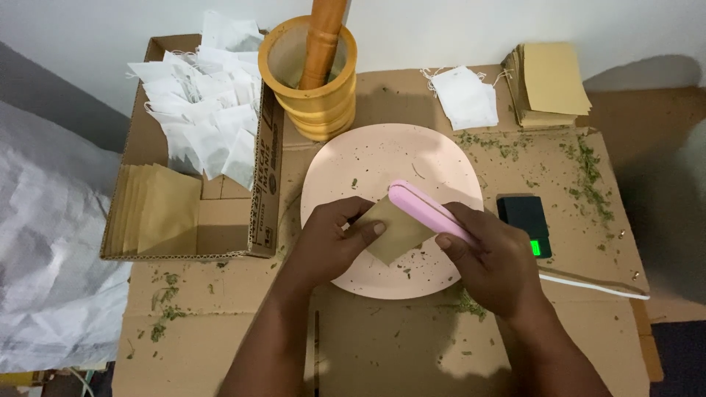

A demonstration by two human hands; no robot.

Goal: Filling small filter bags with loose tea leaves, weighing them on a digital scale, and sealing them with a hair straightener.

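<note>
Two hands meet over a pink plate (pixel 346 158) on a cardboard-covered table (pixel 382 345). The left hand (pixel 327 246) pinches a small brown sachet (pixel 397 231) between thumb and curled fingers, holding it flat and steady just above the plate, likely so that any crumbs fall there. The right hand (pixel 496 261) wraps around a slim pink sealer (pixel 430 212), fingers closed on its handle and thumb pressing along the side; the tool's jaw sits across the sachet's upper edge, clamped on it as far as one can tell.

Green herb bits (pixel 588 176) lie scattered on the cardboard to the right, beside a small black scale (pixel 523 217) (its green light is on). Behind the plate stands a yellow wooden mortar (pixel 312 99) with its pestle (pixel 323 40) upright inside. A cardboard box (pixel 228 231) at left keeps white filter bags (pixel 202 110) and brown sachets sorted within reach; more of each are stacked at the far right.
</note>
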